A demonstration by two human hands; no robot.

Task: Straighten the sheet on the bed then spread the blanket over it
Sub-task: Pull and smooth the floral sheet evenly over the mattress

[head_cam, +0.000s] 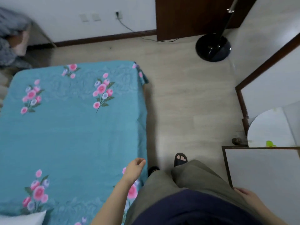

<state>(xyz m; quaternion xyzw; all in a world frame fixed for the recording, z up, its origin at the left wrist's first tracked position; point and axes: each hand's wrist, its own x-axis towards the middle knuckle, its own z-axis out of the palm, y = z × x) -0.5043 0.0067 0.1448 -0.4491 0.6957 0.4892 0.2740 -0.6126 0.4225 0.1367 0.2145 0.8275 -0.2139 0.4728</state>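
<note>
Both hands empty, the left hand loosely open over the smooth sheet, right hand hanging loose; next, seemingly, fetching the grey blanket at ten o'clock.

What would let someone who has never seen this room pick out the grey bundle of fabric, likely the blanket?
Start at the bed's teal floral sheet and follow it to its far left corner. Just beyond, against the white wall, a grey rumpled bundle is heaped, blurred, probably the blanket. It is the only grey, crumpled fabric; the sheet lies flat and patterned.
</note>
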